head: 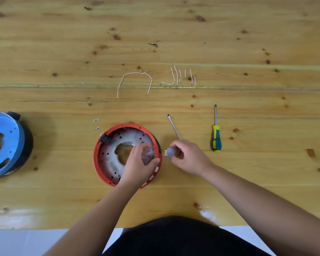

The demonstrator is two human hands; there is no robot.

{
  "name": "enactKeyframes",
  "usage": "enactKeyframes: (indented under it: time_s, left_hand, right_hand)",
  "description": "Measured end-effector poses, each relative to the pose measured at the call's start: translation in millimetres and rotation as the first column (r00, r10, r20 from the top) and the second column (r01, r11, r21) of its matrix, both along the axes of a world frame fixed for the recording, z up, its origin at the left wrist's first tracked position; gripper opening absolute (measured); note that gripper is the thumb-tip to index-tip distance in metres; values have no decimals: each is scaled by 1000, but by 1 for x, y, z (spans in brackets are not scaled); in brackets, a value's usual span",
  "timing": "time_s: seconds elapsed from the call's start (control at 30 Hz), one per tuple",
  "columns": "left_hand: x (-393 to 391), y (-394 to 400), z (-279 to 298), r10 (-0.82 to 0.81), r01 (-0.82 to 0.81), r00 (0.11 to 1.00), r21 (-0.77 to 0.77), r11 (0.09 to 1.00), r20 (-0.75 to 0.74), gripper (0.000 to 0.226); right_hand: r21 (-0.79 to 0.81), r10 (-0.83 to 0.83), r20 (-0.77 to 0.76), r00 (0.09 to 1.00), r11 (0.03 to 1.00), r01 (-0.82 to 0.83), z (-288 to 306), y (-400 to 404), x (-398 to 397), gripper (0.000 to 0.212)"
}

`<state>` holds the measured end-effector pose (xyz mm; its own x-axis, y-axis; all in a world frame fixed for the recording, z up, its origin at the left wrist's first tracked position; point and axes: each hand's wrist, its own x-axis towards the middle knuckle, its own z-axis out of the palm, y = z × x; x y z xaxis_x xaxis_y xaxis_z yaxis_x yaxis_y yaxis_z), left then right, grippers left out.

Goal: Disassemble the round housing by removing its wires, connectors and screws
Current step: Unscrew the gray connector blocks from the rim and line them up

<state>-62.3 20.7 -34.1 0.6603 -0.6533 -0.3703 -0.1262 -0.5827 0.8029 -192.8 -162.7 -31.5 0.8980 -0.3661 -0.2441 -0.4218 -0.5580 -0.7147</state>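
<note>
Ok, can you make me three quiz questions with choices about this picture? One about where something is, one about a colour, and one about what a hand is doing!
1. Where does the yellow-and-teal screwdriver lie?
A. To the right of the right hand
B. Inside the housing
C. On the blue reel

2. What colour is the housing's rim?
A. Green
B. Red
C. Purple

3. What is the right hand doing?
A. Lying flat on the table
B. Gripping the yellow-and-teal screwdriver
C. Pinching a small grey connector

Answers:
1. A: it lies alone on the table, beyond the right hand.
2. B: the round housing has a red ring around its grey inside.
3. C: its fingers pinch the grey connector just outside the rim, while the left hand rests on the housing.
</note>
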Motion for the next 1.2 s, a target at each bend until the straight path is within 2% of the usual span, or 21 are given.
enactKeyframes:
  time_s: [0.07, 0.13, 0.2, 0.3, 0.37, 0.43, 0.5, 0.57, 0.63, 0.73, 0.8, 0.9, 1.0, 1.2]
  left_hand:
    - [1, -10, 7, -42, 48, 993, -48, 998, 111, 28]
    - [3, -25, 15, -89, 100, 991, -107, 989, 98, 26]
    - [6, -43, 23, -55, 48, 997, -138, 989, -50, 22]
    - [15, -67, 27, 92, -145, 946, -151, 978, -311, 14]
    - [23, -81, 28, 166, -232, 911, -138, 963, -378, 11]
    - [33, -93, 27, 195, -257, 893, -104, 961, -405, 12]
    - [42, -102, 24, 175, -230, 888, -81, 970, -425, 14]
    - [49, -108, 19, 128, -165, 899, -53, 985, -419, 11]
    - [55, -110, 13, 50, -61, 934, -20, 998, -353, 11]
    - [69, -104, 8, -82, 83, 996, 56, 995, -22, 12]
    - [82, -95, 5, -162, 140, 972, 133, 981, 168, 18]
    - [99, -81, -5, -349, 212, 857, 358, 909, 379, 26]
    - [103, -73, -15, -445, 225, 795, 481, 847, 413, 36]
    - [93, -72, -23, -431, 156, 752, 501, 851, 499, 39]
  right_hand:
    - [81, -76, 24, 997, 994, 74, 6, -7, 1, 26]
    - [149, -124, 52, 991, 982, 115, 12, -13, 5, 34]
    - [189, -161, 79, 984, 971, 144, 17, -20, 11, 38]
    - [222, -219, 105, 970, 956, 192, 23, -30, 22, 36]
    - [194, -201, 121, 972, 965, 176, 25, -39, 29, 32]
    - [127, -118, 130, 985, 987, 101, 27, -48, 34, 40]
    - [9, -15, 129, 992, 1000, 14, 25, -56, 39, 49]
    - [-79, 15, 122, 992, 997, -5, 20, -62, 45, 45]
    - [-117, 13, 115, 993, 993, 1, 13, -67, 50, 40]
    - [-141, 23, 47, 999, 990, -16, 3, -86, 58, 37]
    - [-157, -2, -30, 1000, 988, -3, -3, -107, 64, 34]
    - [-203, -69, -135, 988, 978, 40, -10, -143, 72, 35]
    - [-246, -142, -160, 977, 964, 100, -16, -172, 82, 36]
    - [-244, -235, -173, 956, 951, 190, -26, -196, 97, 35]
